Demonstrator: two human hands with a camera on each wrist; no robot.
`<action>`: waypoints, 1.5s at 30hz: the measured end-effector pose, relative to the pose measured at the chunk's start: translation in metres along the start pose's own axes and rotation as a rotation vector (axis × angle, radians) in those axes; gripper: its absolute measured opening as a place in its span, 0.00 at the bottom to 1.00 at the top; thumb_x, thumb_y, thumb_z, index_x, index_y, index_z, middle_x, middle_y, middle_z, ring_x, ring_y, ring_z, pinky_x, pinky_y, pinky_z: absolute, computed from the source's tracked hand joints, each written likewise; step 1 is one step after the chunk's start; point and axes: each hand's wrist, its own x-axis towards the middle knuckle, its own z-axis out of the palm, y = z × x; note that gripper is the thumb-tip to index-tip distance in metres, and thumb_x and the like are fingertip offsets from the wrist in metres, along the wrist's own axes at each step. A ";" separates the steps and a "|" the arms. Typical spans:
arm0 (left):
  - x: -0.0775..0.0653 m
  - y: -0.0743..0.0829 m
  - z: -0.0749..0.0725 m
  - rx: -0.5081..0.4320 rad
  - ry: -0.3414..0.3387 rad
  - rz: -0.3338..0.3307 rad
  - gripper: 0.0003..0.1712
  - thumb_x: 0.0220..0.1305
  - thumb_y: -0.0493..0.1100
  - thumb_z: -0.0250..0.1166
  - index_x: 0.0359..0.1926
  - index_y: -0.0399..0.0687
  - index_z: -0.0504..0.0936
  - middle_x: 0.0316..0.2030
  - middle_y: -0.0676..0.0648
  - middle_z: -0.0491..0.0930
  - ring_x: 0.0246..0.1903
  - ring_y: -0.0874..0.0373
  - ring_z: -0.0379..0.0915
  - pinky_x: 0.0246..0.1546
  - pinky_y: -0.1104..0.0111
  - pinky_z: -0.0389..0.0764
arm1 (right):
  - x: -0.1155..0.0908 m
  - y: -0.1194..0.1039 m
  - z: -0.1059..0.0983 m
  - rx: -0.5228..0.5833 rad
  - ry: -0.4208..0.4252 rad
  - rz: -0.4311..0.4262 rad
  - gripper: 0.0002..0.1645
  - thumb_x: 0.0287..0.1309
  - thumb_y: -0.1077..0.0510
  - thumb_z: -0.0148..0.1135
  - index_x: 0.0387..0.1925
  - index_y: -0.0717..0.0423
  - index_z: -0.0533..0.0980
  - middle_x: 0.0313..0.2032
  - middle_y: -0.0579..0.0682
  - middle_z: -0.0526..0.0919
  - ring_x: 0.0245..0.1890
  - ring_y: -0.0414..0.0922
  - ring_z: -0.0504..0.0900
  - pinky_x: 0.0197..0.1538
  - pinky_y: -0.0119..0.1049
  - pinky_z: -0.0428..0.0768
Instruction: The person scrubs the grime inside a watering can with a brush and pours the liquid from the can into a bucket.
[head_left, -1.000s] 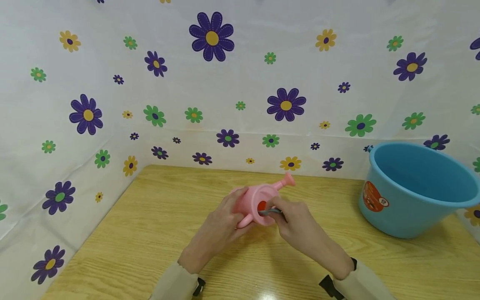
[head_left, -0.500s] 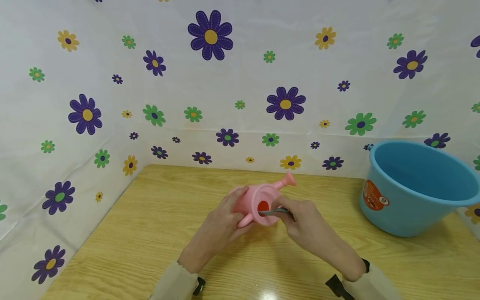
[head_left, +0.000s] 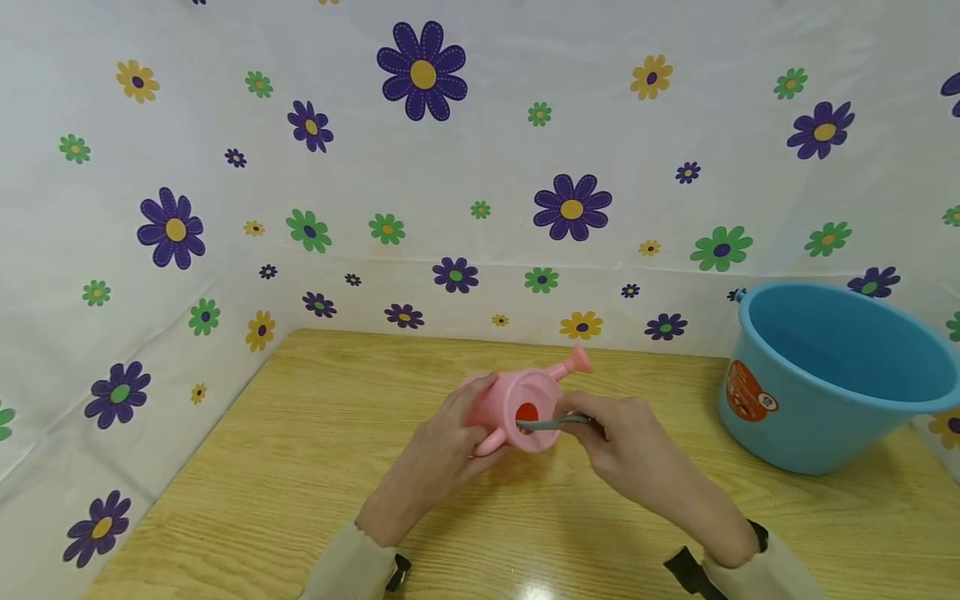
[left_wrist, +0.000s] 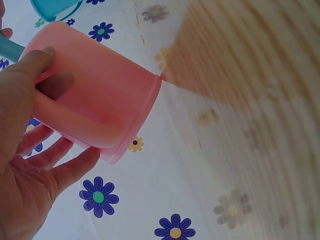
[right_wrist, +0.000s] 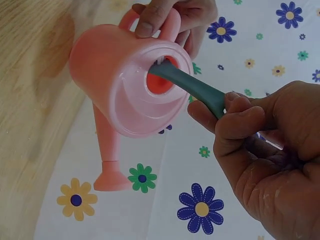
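Observation:
A pink watering can [head_left: 512, 392] is tipped with its round opening toward me, its spout pointing to the far right. My left hand [head_left: 435, 446] grips it at the handle [right_wrist: 172, 22], thumb over the body. A grey-green brush [right_wrist: 197, 90] with white bristles just visible [right_wrist: 160, 61] reaches through the opening; its tip is partly hidden inside. My right hand [head_left: 630, 446] pinches the brush's handle outside the can, fingers curled. Red shows within the opening. In the left wrist view, the left hand [left_wrist: 25, 175] lies around the can's side and handle.
A large blue bucket [head_left: 802, 417] with a red sticker stands on the wooden table [head_left: 300, 433] at the right. White cloth [head_left: 480, 150] with printed flowers covers the back and left sides.
My right hand has drawn back to the right and slightly toward me, so more of the brush shows outside the opening. The left hand and watering can stay nearly still.

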 end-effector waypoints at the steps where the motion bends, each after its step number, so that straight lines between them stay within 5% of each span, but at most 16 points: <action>1: 0.000 0.000 0.000 -0.001 0.000 0.000 0.23 0.64 0.51 0.73 0.16 0.45 0.80 0.71 0.38 0.69 0.71 0.43 0.68 0.61 0.57 0.82 | 0.000 -0.001 -0.001 0.002 -0.008 0.010 0.13 0.60 0.73 0.66 0.35 0.51 0.81 0.24 0.40 0.77 0.20 0.28 0.62 0.22 0.23 0.64; 28: -0.002 -0.001 0.001 -0.006 0.003 0.003 0.23 0.63 0.50 0.74 0.16 0.44 0.81 0.70 0.38 0.70 0.71 0.43 0.68 0.58 0.59 0.84 | -0.003 0.007 0.017 0.103 -0.056 0.062 0.10 0.61 0.71 0.66 0.36 0.53 0.79 0.21 0.39 0.74 0.19 0.28 0.64 0.20 0.23 0.66; 45: -0.002 0.001 0.001 -0.004 0.025 0.018 0.23 0.62 0.50 0.75 0.16 0.44 0.81 0.69 0.38 0.71 0.70 0.44 0.69 0.59 0.60 0.83 | 0.004 0.004 0.038 0.178 -0.029 0.211 0.07 0.60 0.68 0.68 0.36 0.55 0.79 0.21 0.44 0.80 0.17 0.31 0.69 0.20 0.24 0.67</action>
